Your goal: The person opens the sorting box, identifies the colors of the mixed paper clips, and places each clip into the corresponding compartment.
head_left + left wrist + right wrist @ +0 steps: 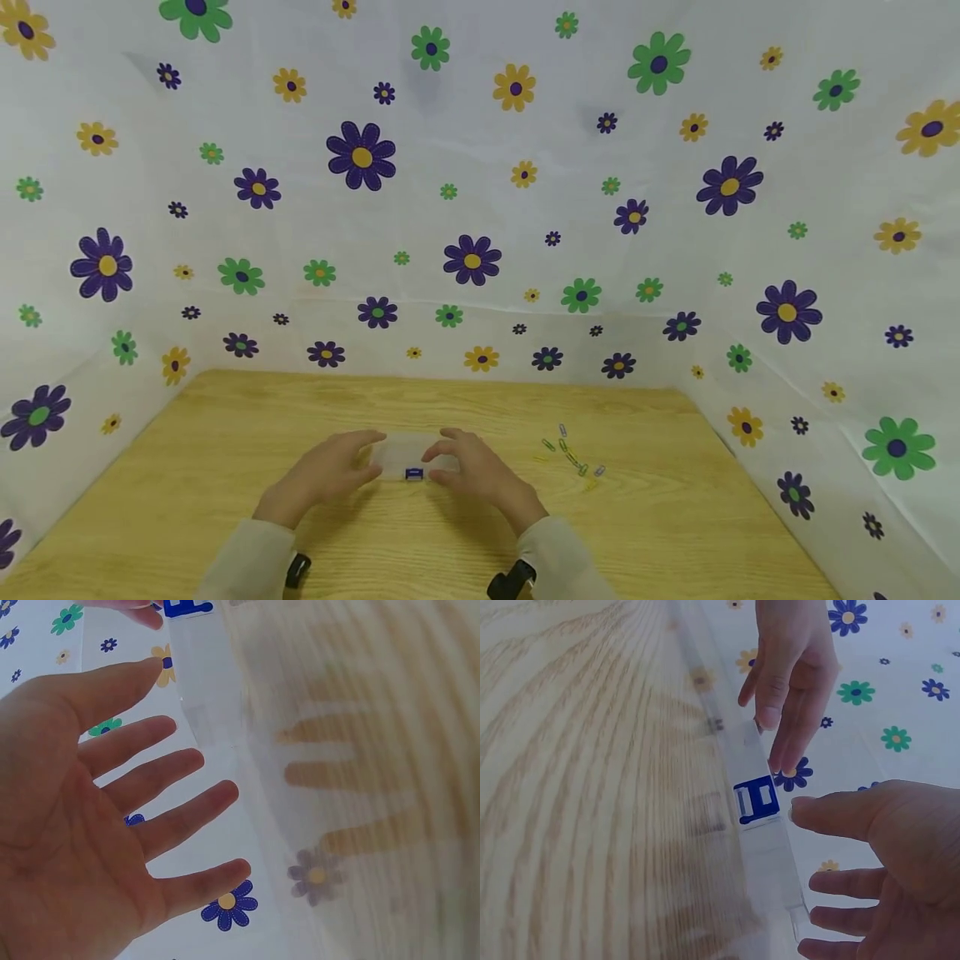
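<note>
A clear plastic box (405,447) with a blue latch (414,474) on its near side stands on the wooden table. My left hand (324,473) is by its left end, fingers spread and loosely bent; the left wrist view shows this hand's palm (82,810) with nothing in it. At the right end is my right hand (480,473), its fingers also apart and loosely bent. In the right wrist view, the right thumb (832,814) is close beside the latch (755,800); whether it touches the box I cannot tell. Neither hand grips anything.
Several coloured paper clips (572,457) lie scattered on the table (660,517) to the right of the box. White sheeting (420,217) printed with flowers encloses the table at the back and both sides.
</note>
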Demonstrator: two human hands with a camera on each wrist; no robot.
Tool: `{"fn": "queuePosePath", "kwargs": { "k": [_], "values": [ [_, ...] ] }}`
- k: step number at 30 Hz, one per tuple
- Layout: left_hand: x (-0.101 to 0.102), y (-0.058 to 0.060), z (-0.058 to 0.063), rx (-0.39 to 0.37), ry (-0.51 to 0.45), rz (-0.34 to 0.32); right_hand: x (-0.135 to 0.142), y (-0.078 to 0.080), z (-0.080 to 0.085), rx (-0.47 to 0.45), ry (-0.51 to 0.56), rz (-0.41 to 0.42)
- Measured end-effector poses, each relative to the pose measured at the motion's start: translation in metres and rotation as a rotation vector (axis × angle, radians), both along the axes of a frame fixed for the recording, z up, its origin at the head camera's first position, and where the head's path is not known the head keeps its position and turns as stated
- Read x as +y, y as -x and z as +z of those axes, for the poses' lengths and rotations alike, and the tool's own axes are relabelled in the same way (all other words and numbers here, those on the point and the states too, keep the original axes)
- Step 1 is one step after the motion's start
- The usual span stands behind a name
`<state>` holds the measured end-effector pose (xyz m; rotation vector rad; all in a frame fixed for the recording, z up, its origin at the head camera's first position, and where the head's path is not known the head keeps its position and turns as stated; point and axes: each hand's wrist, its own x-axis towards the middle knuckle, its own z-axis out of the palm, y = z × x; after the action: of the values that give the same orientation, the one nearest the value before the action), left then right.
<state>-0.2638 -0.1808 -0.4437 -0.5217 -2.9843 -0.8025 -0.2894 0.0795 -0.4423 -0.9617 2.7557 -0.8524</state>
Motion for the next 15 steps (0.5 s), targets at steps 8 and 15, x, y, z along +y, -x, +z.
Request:
{"fn": "queuePosePath", "kwargs": {
  "k": [8, 15],
  "values": [
    [0.004, -0.002, -0.002, -0.003, -0.057, -0.040, 0.011, -0.003, 0.004, 0.009, -0.054, 0.006],
    [0.015, -0.001, -0.003, 0.060, -0.016, -0.070, 0.022, 0.000, 0.006, -0.006, -0.003, -0.016]
  ]
}}
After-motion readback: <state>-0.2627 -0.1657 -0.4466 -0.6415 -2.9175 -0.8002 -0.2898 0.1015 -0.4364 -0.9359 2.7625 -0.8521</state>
